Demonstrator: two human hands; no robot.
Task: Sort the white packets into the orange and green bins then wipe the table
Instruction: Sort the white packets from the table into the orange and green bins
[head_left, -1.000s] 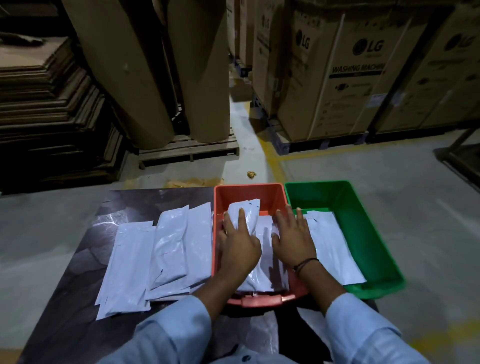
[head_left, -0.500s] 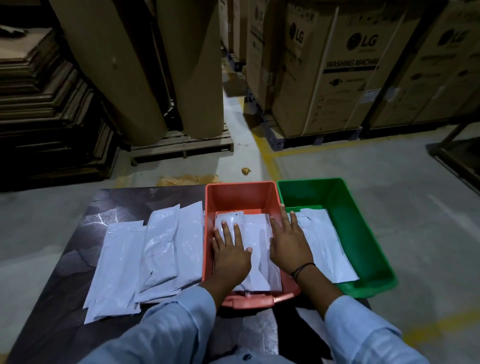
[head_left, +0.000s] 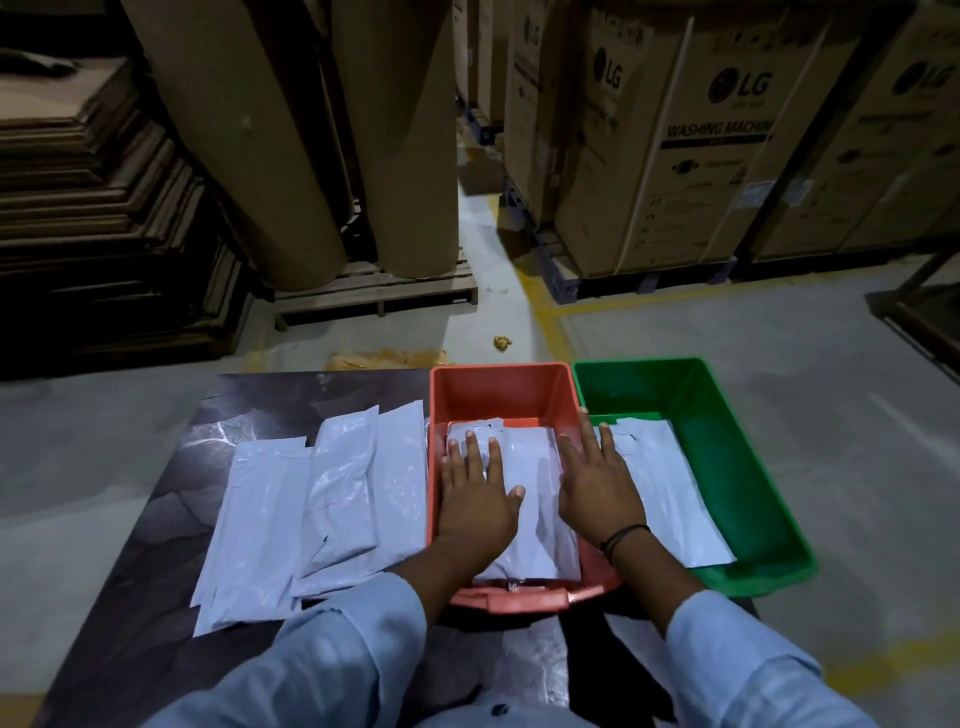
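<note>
Both hands are down flat with the fingers straight and a little spread, gripping nothing. The left hand (head_left: 475, 499) presses palm-down on the white packets in the orange bin (head_left: 540, 525), on the left side of that stack. The right hand (head_left: 597, 483) lies over the bin's right edge, where it meets the green bin (head_left: 727, 441), its fingertips reaching toward the far end. A dark band (head_left: 623, 538) circles the right wrist, and both arms are in pale blue sleeves (head_left: 332, 660). The orange bin (head_left: 498, 395) and the green one sit side by side and touching, at the right end of a dark, marbled table (head_left: 291, 400). The green bin holds its own flat white packets (head_left: 670, 499), lying lengthwise along its floor. To the left of the orange bin, more white packets (head_left: 322, 504) lie overlapped on the tabletop, the nearest of them right against the bin's wall. Beyond the table, across the concrete floor, big brown paper rolls (head_left: 249, 130) stand on a wooden pallet (head_left: 379, 291), flat cardboard sheets (head_left: 93, 208) are stacked at far left, and LG washing machine cartons (head_left: 675, 145) line the far right.
</note>
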